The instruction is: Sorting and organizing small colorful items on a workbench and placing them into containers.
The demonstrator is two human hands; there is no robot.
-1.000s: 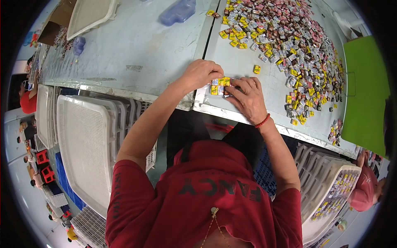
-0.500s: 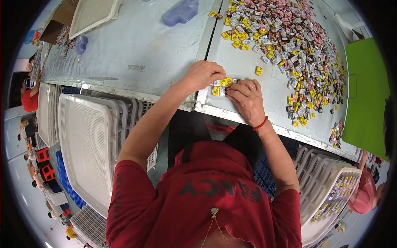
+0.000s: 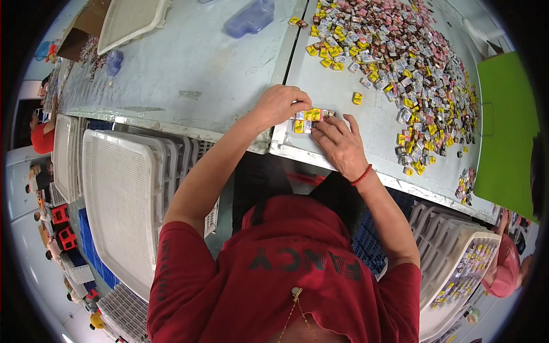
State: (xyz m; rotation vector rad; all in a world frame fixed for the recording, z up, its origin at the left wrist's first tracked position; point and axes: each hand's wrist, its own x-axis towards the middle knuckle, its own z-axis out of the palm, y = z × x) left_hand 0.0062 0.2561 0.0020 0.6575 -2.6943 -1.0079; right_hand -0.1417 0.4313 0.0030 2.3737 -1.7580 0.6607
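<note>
Two short rows of small printed blocks, yellow, white, dark and pink, lie together near the front edge of the table. My left hand is bent in a pinch at the upper left end of these rows, thumb and forefinger on a block. From the right, my right hand, with a red bead bracelet at the wrist, has its fingertips against the lower row and the right end. One of its fingers is lifted away from the others. Just beyond lies a single yellow block. The fingers partly hide the blocks.
A large heap of similar blocks covers the table's far right. A blue plastic tray lies at the back. White trays stand stacked below left, others below right, holding blocks. A green panel borders the right.
My right hand has shifted slightly down and its fingers have spread, showing more of the upper row's right end. My left hand has barely moved.
</note>
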